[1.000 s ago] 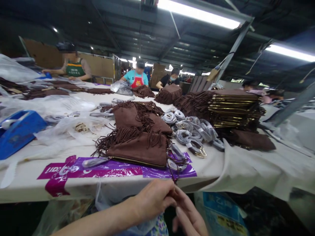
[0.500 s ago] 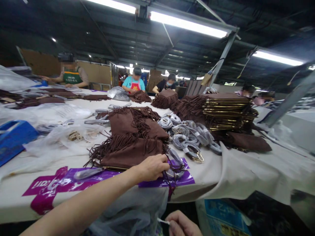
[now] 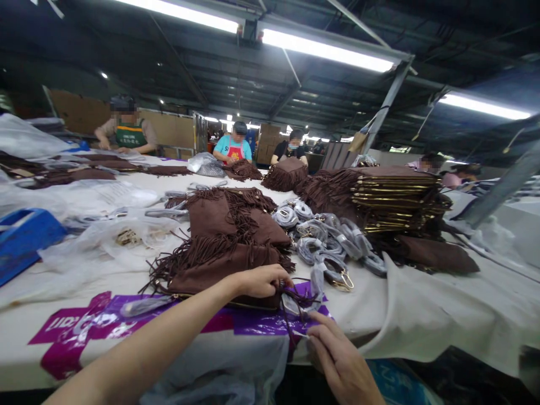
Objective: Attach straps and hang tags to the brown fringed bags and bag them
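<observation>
A brown fringed suede bag [image 3: 223, 265] lies at the table's near edge on a purple printed plastic sheet [image 3: 126, 318]. My left hand [image 3: 260, 280] rests on the bag's right end with its fingers curled, pinching near the corner. My right hand [image 3: 337, 360] is lower right at the table edge, its fingertips pinched on a small white tag or thread beside a plastic-wrapped strap [image 3: 301, 298]. More brown fringed bags [image 3: 230, 214] lie just behind.
A pile of wrapped straps with gold clasps [image 3: 324, 236] lies right of the bags. A tall stack of brown bags [image 3: 396, 197] stands far right. A blue bin [image 3: 23, 236] and clear plastic bags [image 3: 105, 242] are left. Other people [image 3: 234, 145] work at the far side.
My left hand rose from below the table edge onto the near bag. My right hand came up from below to the table edge by the strap.
</observation>
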`<action>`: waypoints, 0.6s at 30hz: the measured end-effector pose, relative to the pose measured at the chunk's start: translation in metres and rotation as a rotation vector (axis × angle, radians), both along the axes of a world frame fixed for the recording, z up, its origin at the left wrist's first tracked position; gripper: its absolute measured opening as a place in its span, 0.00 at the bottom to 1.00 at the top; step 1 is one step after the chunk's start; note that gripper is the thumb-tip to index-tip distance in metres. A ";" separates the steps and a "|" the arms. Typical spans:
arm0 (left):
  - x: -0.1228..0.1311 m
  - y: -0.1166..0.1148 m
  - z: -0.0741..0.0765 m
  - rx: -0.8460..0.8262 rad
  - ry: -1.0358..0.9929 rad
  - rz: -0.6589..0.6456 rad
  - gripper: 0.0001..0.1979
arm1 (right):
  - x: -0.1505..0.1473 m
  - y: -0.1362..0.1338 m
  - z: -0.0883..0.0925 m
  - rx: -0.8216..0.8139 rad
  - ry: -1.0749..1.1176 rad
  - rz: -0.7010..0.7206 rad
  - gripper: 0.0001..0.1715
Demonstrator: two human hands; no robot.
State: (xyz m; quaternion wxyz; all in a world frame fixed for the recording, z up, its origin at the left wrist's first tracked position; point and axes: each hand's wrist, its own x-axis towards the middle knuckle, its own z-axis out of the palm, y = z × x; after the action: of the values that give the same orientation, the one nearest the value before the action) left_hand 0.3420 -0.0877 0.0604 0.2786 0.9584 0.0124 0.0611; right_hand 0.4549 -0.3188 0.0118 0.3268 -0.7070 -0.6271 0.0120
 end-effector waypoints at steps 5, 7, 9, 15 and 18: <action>-0.002 -0.005 0.002 0.169 0.032 -0.098 0.15 | 0.019 0.016 0.002 -0.142 -0.134 0.045 0.14; 0.006 -0.009 0.003 0.194 0.091 -0.027 0.07 | 0.020 0.019 0.005 -0.189 -0.153 0.100 0.13; 0.015 -0.015 0.003 0.190 0.130 0.105 0.05 | 0.016 0.017 0.007 -0.194 -0.169 0.116 0.12; 0.023 -0.032 0.007 0.126 0.105 0.399 0.11 | -0.024 -0.002 0.004 -0.131 -0.051 0.115 0.12; -0.002 -0.043 0.018 0.126 -0.013 0.501 0.15 | -0.058 -0.010 -0.009 -0.100 0.200 0.132 0.12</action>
State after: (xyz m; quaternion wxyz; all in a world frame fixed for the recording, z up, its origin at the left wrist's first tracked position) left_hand 0.3403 -0.1307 0.0781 0.1948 0.9404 0.2438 0.1350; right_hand 0.3968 -0.3286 0.0029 0.3506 -0.6749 -0.6351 0.1351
